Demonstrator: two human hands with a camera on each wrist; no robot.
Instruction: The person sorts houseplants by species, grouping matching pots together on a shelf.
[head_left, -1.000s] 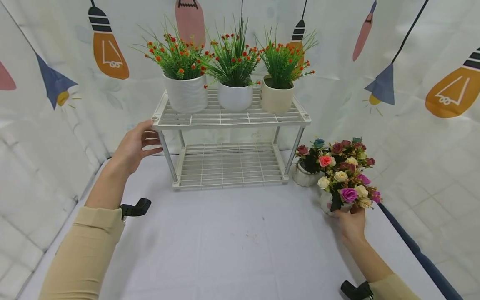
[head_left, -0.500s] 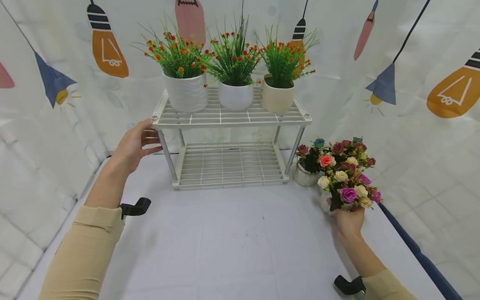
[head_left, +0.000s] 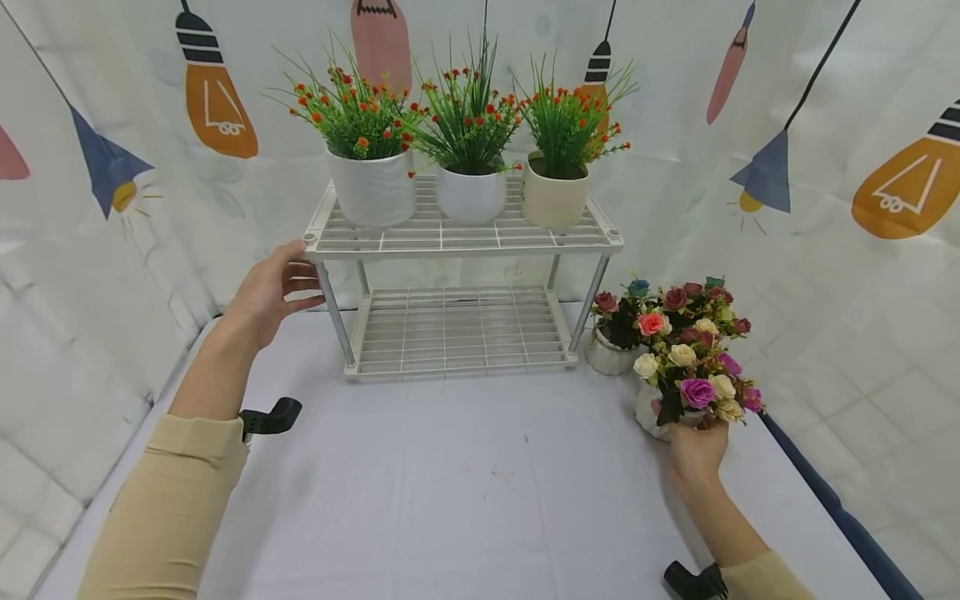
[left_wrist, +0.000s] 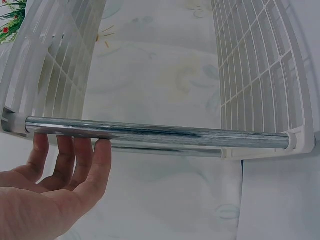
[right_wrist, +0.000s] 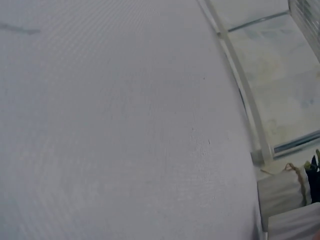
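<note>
My left hand [head_left: 262,296] is at the left end of a white two-tier wire rack [head_left: 461,250]. In the left wrist view, its slightly bent fingertips touch the rack's metal post [left_wrist: 160,134] without wrapping round it. To the right of the rack, my right hand [head_left: 699,454] grips a whitish pot [head_left: 651,410] of artificial roses [head_left: 697,392]; the blooms hide part of the fingers. Behind it stand more potted roses, one in a pale pot [head_left: 611,354] beside the rack's right front leg. In the right wrist view, two pale pots [right_wrist: 295,222] show at the lower right.
On the rack's top tier stand three plants with small red flowers, in a white textured pot [head_left: 375,190], a smaller white pot [head_left: 471,196] and a cream pot [head_left: 555,196]. A white cloth covers the table [head_left: 450,492]. A patterned curtain [head_left: 675,167] hangs behind.
My right hand has shifted slightly left and toward me, and the rose pot in it has moved a little the same way. The left hand and the rack hold still.
</note>
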